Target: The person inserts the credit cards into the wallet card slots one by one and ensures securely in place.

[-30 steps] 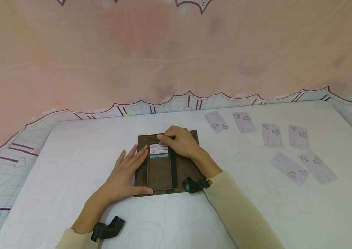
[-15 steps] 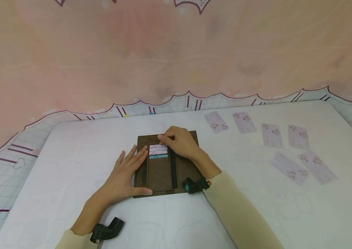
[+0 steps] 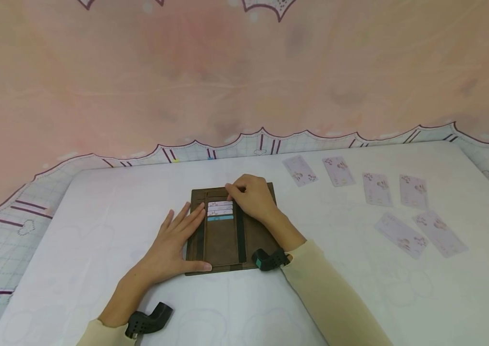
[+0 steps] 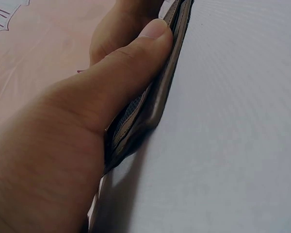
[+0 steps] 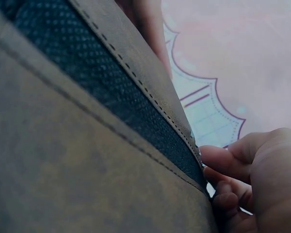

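A: Item one: wallet (image 3: 221,245), brown, lying open and flat under both sets of fingers. How do we enter the hands?

B: Left hand (image 3: 175,240): fingers spread and straight, resting over the wallet's left side, thumb along its near edge; nothing gripped. Right hand (image 3: 253,194): fingers curled, thumb and forefinger pinching at the far edge of the wallet's middle panel. Whether a card sits between those tips, we cannot tell.

A: Contents?

B: White printed strips (image 3: 220,208), about three, stepped between the left fingertips and the right; one blue strip (image 3: 220,218) just nearer to us. We take these for card edges in slots.

A: Outside the wallet?

B: Loose cards (image 3: 377,189), six, pale, flat on the table (image 3: 97,216), well to the right of the right fingers.

A: Then we judge the work part-way: slots by the left fingertips occupied, six cards not inside.

B: Agreed. The spot under the right fingertips we list as unfinished.
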`<control>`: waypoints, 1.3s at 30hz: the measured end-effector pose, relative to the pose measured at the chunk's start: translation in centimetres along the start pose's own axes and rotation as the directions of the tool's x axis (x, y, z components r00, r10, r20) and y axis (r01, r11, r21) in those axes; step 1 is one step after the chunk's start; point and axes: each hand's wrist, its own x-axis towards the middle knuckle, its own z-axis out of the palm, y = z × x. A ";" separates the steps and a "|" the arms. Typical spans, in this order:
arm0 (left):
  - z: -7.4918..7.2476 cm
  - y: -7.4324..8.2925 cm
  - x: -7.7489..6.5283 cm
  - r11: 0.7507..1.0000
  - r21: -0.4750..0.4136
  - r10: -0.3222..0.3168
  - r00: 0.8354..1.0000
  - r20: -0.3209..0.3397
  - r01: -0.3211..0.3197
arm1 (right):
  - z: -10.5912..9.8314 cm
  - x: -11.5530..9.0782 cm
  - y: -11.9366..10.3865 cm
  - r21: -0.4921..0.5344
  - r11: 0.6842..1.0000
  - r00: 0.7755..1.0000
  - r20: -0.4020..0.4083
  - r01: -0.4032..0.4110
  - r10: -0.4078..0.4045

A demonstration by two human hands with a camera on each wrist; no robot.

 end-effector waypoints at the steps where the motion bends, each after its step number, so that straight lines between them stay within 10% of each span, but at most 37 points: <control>1: 0.0 0.0 0.0 1.000 0.001 0.001 1.000 0.000 -0.001 | -0.1 0.0 0.0 0.002 1.000 1.000 -0.001 0.004 -0.004; 39: -0.1 0.2 0.0 1.000 -0.009 -0.001 1.000 0.004 0.001 | -3.6 0.2 1.0 0.057 0.998 0.999 -0.028 -0.031 0.033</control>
